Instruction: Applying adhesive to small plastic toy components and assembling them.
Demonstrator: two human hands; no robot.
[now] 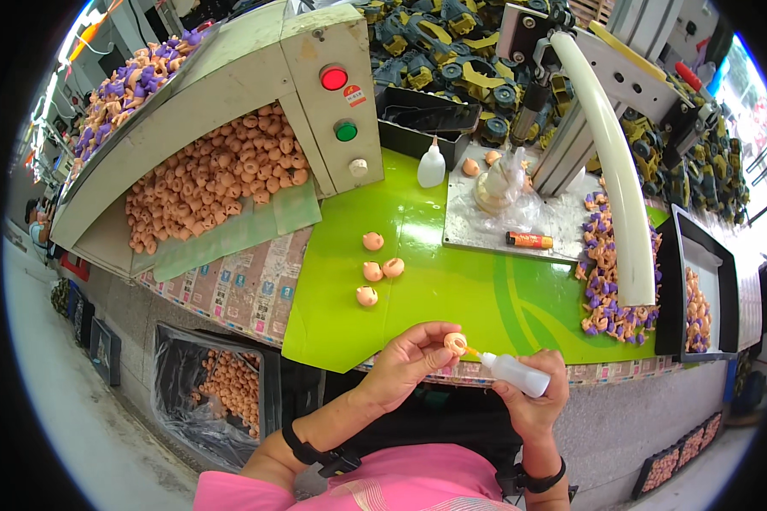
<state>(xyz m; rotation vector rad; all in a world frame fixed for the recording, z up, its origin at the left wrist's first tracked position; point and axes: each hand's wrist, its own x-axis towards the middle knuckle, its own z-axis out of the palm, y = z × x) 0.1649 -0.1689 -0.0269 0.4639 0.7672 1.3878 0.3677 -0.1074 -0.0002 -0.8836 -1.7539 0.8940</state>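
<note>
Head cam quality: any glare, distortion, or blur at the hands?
Head view: glare spots on the green mat, bright opening at upper right blown out; head view: front edge of the table bows, black corners ring the fisheye circle; head view: left hand, right hand and its squeeze bottle look fairly sharp, no obvious motion blur.

Below the bare left hand, a black band with a boxy black unit rings the forearm; below the bare right hand, another black strap. Lower still, a pink shirt bears thin pale lines.
</note>
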